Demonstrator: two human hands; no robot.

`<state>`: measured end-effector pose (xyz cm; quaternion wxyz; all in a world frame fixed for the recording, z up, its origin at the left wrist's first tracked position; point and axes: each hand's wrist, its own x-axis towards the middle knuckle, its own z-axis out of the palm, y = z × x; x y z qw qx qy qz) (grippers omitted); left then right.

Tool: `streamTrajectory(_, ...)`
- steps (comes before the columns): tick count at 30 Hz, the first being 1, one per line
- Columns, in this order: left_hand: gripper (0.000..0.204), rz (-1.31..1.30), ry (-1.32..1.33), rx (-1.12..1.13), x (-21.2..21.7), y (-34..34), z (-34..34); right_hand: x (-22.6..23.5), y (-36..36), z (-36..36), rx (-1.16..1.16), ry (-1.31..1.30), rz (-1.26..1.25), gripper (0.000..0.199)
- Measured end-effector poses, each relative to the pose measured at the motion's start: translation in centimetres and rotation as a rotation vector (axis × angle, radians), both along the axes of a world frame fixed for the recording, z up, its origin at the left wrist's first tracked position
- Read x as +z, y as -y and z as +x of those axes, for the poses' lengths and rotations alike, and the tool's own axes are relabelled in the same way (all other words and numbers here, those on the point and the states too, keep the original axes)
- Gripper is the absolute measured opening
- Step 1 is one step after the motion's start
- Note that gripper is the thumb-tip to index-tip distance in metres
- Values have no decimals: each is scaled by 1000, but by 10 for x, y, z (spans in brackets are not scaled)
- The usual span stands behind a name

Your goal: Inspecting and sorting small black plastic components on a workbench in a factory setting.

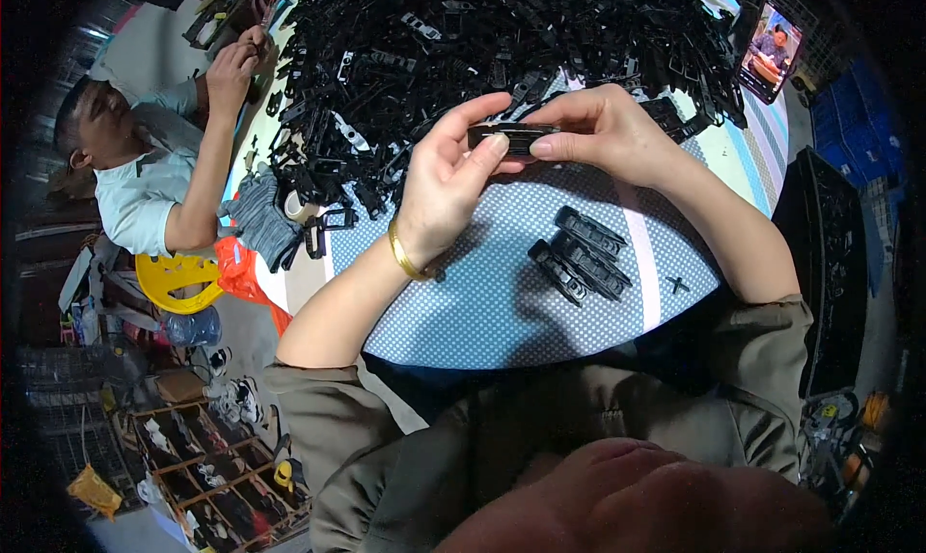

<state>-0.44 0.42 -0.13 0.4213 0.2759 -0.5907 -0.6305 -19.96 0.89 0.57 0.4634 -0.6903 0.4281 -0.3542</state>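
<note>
Patterned cloth (453,312), pale blue-grey with a fine dotted texture and a smooth whitish stripe, covers the near end of the table, its edge curving in the fisheye view. Above it, over the near edge of a dense heap of glossy and matt black slotted parts (386,80), a slim, elongated black piece with a ridged side (513,140) is held between both bare hands. The left hand (439,182) grips the left end, thumb pressed along the near face and index finger arched above; the right hand (622,134) pinches the other end narrowly between thumb and fingers. A shiny gold-coloured bangle (402,252) circles the left wrist.

Nearer the body, a small cluster of long black pieces with rounded ends (584,256) lies on the cloth, left of a tiny black cross-shaped bit (678,284). At the left edge sit a soft grey knitted glove (260,223) and crinkled orange-red plastic (236,271), near a co-worker in a light shirt (145,206). A lit phone (771,52) stands at the far right.
</note>
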Motion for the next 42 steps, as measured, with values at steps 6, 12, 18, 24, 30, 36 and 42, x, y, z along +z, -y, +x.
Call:
streamTrajectory(6,37,195,-51,-158,3,15,8,-1,0,3,-64,-30,-114,25)
streamTrajectory(12,32,-168,303,-372,-12,-2,-2,17,36,-59,-303,42,-244,28)
streamTrajectory(18,20,-223,429,-355,-8,0,-14,6,61,-122,-707,-974,-448,26)
streamTrajectory(24,21,-1137,792,97,-8,30,-36,-11,72,-114,-679,-1141,-460,29)
streamTrajectory(30,16,-1282,963,138,-21,27,-46,-13,73,-113,-615,-918,-721,29)
streamTrajectory(36,30,-1262,929,170,-24,14,-18,-9,53,-64,-442,-338,-836,20)
streamTrajectory(42,29,-1106,921,90,-18,12,-6,-6,34,-34,-345,-116,-342,24)
